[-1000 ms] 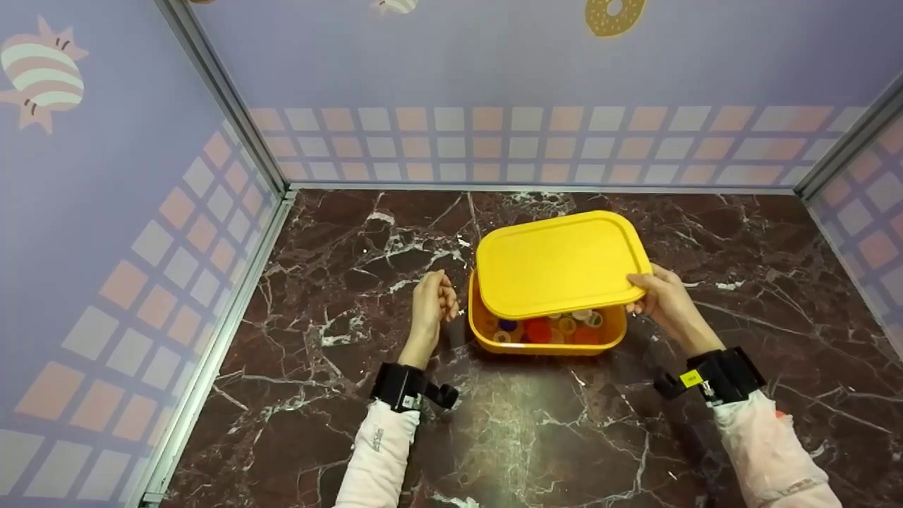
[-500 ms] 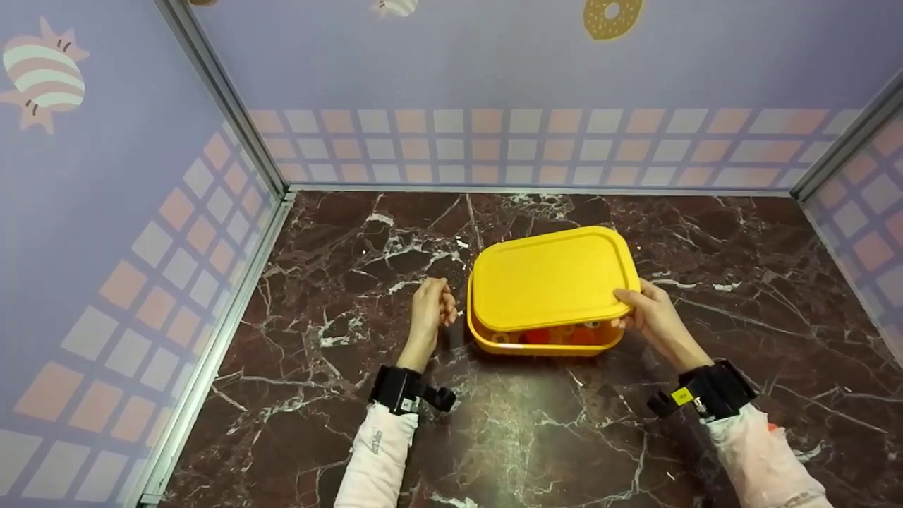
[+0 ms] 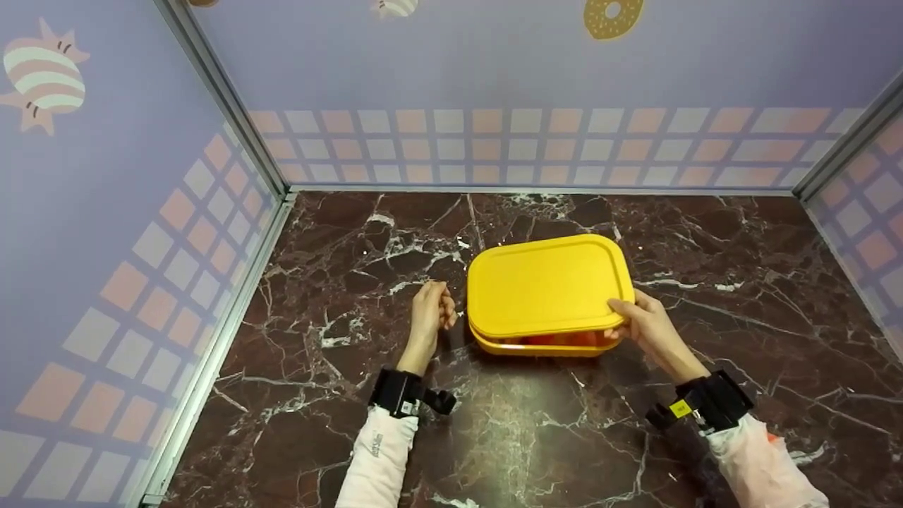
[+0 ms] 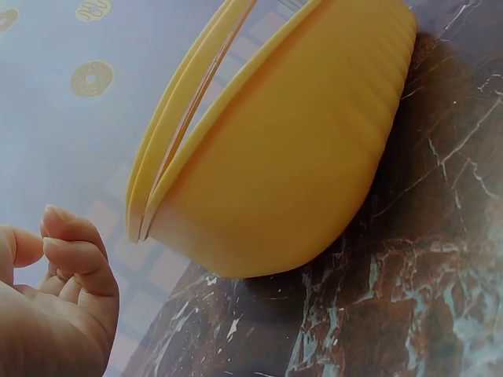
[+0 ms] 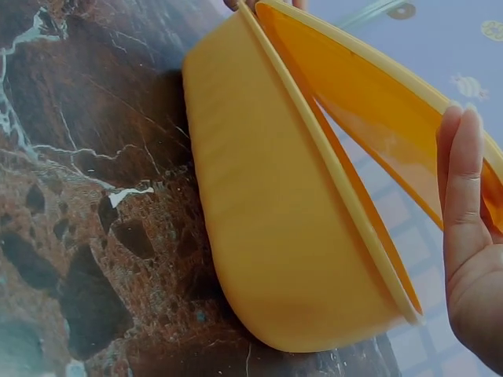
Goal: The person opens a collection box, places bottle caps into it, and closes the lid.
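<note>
A yellow lid [image 3: 547, 286] lies tilted over an orange-yellow plastic box [image 3: 543, 349], its right side raised. My right hand [image 3: 649, 328] pinches the lid's near right corner, thumb on top and fingers beneath. In the right wrist view, a wide gap shows between the lid [image 5: 377, 94] and the rim of the box [image 5: 267, 204]. At the left end, the lid meets or nearly meets the rim. Left of the box, my left hand [image 3: 429, 314] holds nothing, its fingers loosely curled. Only a little red of the box's contents shows through the front gap.
The box stands on a dark marbled tabletop [image 3: 338, 353]. A patterned back wall [image 3: 494, 85] and a left side wall [image 3: 127, 212] close in the table. Black camera straps sit on both wrists.
My right hand has brought the lid down and slightly left over the box, covering the bottle-cap-like pieces seen inside earlier. My left hand has barely moved.
</note>
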Demonstrator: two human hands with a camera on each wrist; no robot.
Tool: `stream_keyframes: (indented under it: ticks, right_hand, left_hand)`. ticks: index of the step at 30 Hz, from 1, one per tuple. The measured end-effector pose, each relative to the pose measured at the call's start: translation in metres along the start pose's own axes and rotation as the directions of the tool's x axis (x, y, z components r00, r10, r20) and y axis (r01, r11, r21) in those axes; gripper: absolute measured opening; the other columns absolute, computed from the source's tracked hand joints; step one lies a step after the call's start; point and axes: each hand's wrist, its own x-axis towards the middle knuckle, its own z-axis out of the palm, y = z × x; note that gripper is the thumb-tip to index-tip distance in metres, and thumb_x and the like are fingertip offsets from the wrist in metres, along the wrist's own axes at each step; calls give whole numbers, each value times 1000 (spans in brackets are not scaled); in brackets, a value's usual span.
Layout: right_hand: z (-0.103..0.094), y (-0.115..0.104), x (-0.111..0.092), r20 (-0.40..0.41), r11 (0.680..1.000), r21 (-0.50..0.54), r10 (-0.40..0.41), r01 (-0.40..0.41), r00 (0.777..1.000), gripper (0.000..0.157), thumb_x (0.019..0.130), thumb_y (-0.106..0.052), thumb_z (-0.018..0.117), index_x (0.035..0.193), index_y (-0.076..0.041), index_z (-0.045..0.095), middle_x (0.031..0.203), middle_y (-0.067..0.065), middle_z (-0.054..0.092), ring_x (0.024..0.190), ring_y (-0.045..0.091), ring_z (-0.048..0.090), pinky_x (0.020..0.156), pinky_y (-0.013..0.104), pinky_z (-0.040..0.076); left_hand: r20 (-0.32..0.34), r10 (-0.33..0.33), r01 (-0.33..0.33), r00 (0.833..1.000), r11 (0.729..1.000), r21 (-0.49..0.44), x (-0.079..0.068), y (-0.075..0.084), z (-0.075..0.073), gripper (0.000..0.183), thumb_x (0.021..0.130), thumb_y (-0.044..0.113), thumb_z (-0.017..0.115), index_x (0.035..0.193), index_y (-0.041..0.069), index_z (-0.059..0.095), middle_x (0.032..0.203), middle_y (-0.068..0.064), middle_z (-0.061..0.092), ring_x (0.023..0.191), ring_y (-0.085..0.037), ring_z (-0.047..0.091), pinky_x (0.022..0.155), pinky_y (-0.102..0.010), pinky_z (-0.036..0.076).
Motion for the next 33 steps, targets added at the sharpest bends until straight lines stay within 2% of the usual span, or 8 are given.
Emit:
stream_keyframes:
  ticks: [5, 10, 14, 19, 22, 25, 29, 33]
  right_hand:
    - [3, -1, -5, 15, 1000, -16, -6, 6, 1000, 34, 92, -7, 50, 114, 15, 35, 80, 20, 58, 58, 24, 60, 54, 33, 50]
    - [5, -1, -10, 9, 1000, -30, -1, 1, 1000, 37, 92, -8, 51, 117, 14, 34, 82, 21, 58, 59, 26, 61, 55, 33, 50]
    - [4, 0, -13, -7, 999, -49, 11, -12, 1000, 37, 92, -9, 52, 116, 13, 34, 83, 20, 58, 59, 25, 61, 54, 32, 50]
    - [2, 1, -14, -59, 987, -150, 42, -51, 997, 37, 89, -13, 56, 111, 11, 39, 79, 17, 56, 54, 20, 59, 50, 28, 49]
    - [-2, 1, -14, -107, 963, -256, 61, -86, 992, 38, 90, -21, 57, 106, 10, 44, 72, 14, 55, 48, 17, 55, 44, 26, 47]
    - [-5, 0, -14, -155, 887, -448, 42, -108, 987, 41, 89, -33, 55, 96, 7, 51, 63, 12, 55, 42, 16, 51, 39, 27, 43]
    - [-10, -1, -14, -168, 698, -707, -9, -114, 986, 47, 88, -45, 51, 82, 2, 56, 56, 11, 54, 39, 19, 48, 36, 30, 39]
    - [-12, -1, -14, -164, 529, -841, -41, -118, 986, 49, 88, -50, 47, 79, -3, 57, 54, 8, 51, 40, 21, 46, 36, 31, 37]
  left_hand:
    - [11, -21, 21, 1000, 1000, 11, -1, 5, 1, 20, 93, 9, 39, 81, -7, 42, 52, -8, 40, 35, -14, 38, 34, -22, 28]
    - [6, -31, 31, 1000, 999, 18, 5, -6, -2, 20, 93, 12, 43, 81, -4, 44, 50, -5, 40, 34, -12, 38, 33, -21, 28]
    - [-5, -12, 12, 1000, 997, 81, 4, -8, -3, 20, 91, 10, 45, 75, -2, 48, 50, -5, 42, 34, -12, 39, 33, -20, 29]
    - [-29, 37, -31, 999, 982, 188, 4, -9, -4, 22, 89, 8, 47, 69, 1, 51, 50, -6, 44, 35, -13, 42, 33, -21, 32]
    - [-44, 53, -42, 998, 975, 220, 5, -8, -3, 21, 88, 8, 47, 69, 0, 51, 51, -6, 45, 36, -14, 43, 33, -20, 31]
    - [-46, 67, -54, 997, 968, 246, 6, -8, -3, 20, 87, 10, 49, 71, -2, 52, 53, -7, 46, 36, -13, 43, 33, -20, 31]
    - [-32, 75, -62, 997, 956, 285, 5, -8, -2, 22, 87, 12, 49, 77, -7, 53, 55, -7, 47, 36, -13, 43, 33, -21, 32]
    - [-24, 76, -64, 997, 947, 315, 3, -8, -2, 23, 88, 11, 49, 82, -12, 52, 56, -8, 47, 36, -14, 43, 33, -21, 32]
